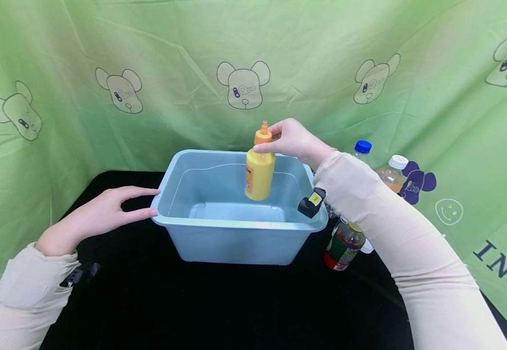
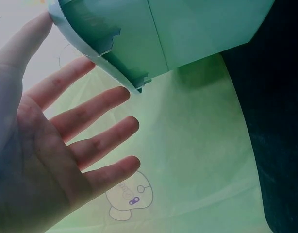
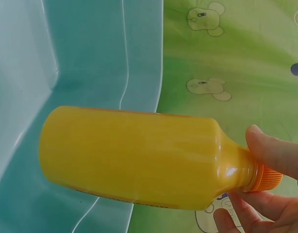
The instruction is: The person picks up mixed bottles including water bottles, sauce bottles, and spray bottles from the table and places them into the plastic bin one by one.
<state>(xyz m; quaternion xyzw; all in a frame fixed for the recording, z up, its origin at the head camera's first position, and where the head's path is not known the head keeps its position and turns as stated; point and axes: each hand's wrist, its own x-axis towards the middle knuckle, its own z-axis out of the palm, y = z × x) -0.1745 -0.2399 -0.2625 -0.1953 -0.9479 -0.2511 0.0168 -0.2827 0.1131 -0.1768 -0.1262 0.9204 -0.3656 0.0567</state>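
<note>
A yellow squeeze bottle (image 1: pixel 259 175) with an orange nozzle cap hangs upright over the light blue plastic tub (image 1: pixel 240 225). My right hand (image 1: pixel 294 140) pinches it by the neck and cap between thumb and fingers. In the right wrist view the yellow squeeze bottle (image 3: pixel 134 158) crosses the tub's inside, its base above the tub floor. My left hand (image 1: pixel 109 211) touches the tub's left rim with thumb and fingertips. Seen from the left wrist, the left hand (image 2: pixel 57 126) has its fingers spread and nearly straight beside the tub's edge (image 2: pixel 95 56).
Right of the tub, partly behind my right arm, stand a blue-capped bottle (image 1: pixel 362 148), a white-capped bottle (image 1: pixel 392 175) with orange contents and a dark red bottle (image 1: pixel 344 247). A black cloth (image 1: pixel 236 306) covers the table. Green printed fabric (image 1: pixel 183 107) hangs behind and at the sides.
</note>
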